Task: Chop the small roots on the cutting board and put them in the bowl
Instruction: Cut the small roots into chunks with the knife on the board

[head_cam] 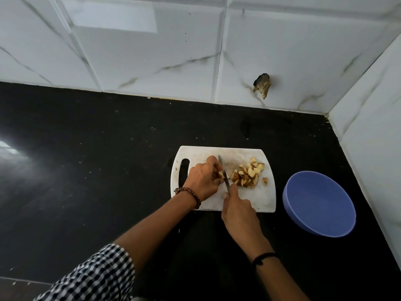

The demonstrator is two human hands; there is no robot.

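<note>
Pinning a root piece [221, 175] w/ curled fingers, left hand [204, 179] sits on the cutting board [258, 197], palm down. Right hand [239, 213] grips the knife [224, 175] at the board's near edge, blade down beside that piece. Chopped roots [247, 174] piled on board's right half. Blue bowl [319, 204] just right of board, nothing inside

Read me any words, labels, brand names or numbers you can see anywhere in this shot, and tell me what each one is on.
There are none to read.
Cutting board: plain white, no print showing.
Bowl: plain blue, no label showing.
Knife: the blade shows no legible mark; it is too thin in view to tell.
Wall tiles: only grey veining, no lettering.
Counter: black with pale specks, no text.
</note>
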